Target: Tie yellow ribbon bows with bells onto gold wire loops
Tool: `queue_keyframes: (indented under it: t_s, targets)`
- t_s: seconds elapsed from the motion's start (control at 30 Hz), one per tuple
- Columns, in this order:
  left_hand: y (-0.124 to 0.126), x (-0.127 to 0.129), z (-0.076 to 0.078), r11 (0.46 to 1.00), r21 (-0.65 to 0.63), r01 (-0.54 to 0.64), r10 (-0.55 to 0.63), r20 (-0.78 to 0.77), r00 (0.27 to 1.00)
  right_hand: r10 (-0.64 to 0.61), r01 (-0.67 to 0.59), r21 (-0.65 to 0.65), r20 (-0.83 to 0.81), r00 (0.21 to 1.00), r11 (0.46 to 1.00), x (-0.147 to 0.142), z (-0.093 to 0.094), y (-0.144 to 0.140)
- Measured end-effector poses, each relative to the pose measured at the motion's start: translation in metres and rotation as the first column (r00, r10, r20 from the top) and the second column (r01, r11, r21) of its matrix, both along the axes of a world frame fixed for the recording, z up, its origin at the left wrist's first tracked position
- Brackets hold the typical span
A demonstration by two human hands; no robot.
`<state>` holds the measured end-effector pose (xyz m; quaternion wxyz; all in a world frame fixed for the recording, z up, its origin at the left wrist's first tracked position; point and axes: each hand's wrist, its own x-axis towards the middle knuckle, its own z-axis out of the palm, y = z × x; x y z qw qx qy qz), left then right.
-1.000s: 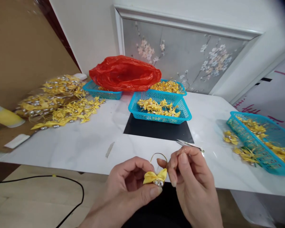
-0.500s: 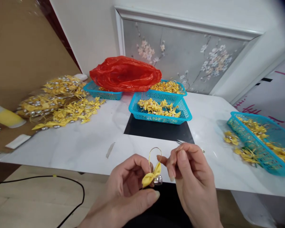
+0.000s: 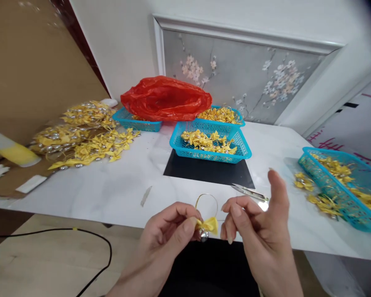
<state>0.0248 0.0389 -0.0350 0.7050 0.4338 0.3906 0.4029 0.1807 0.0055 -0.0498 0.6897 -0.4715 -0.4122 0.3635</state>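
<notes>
Table [image 3: 111, 185] layout, clock from its centre: mat [image 3: 204, 173] dead centre with basket [image 3: 210, 144] on its 12 o'clock edge, second basket [image 3: 222, 114] behind that, bag [image 3: 167, 99] on a third basket [image 3: 136, 121] at 11. Bow pile [image 3: 86, 140] at 9-10 on cardboard [image 3: 6, 177], fourth basket [image 3: 343, 185] at 3 with loose bows [image 3: 312, 194] just left of it. Scissors [image 3: 249, 192] at 5 off the mat corner; hands at 6 by the near edge, left hand [image 3: 167, 235] pinching bow [image 3: 207, 226], right hand [image 3: 259, 231] just right of it; cable [image 3: 80, 247] on the floor at 7.
</notes>
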Motion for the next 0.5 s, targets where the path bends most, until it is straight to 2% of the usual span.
queue_keyframes:
  t_s: [0.07, 0.17, 0.37, 0.43, 0.5]
  targets:
    - [0.000, 0.001, -0.002, 1.000, -0.014, -0.015, 0.014, -0.026, 1.000, -0.025, 0.026, -0.025, 0.054, 0.998, 0.999, 0.001, 0.000, 0.001]
    - [0.001, 0.002, -0.005, 0.998, -0.029, -0.053, 0.051, -0.059, 0.997, -0.033, 0.032, 0.008, 0.141, 0.989, 0.999, 0.003, -0.004, 0.000]
    - [0.003, 0.003, -0.009, 0.996, 0.021, -0.084, 0.086, -0.104, 0.991, 0.034, -0.078, 0.130, 0.307, 0.951, 0.988, 0.005, -0.014, -0.006]
    - [0.004, 0.002, -0.009, 0.994, 0.035, -0.100, 0.103, -0.107, 0.989, 0.066, -0.126, 0.151, 0.352, 0.934, 0.981, 0.005, -0.013, -0.008]
    - [0.004, 0.002, -0.009, 0.993, 0.057, -0.105, 0.111, -0.111, 0.988, 0.050, -0.117, 0.147, 0.396, 0.917, 0.982, 0.001, -0.010, -0.010]
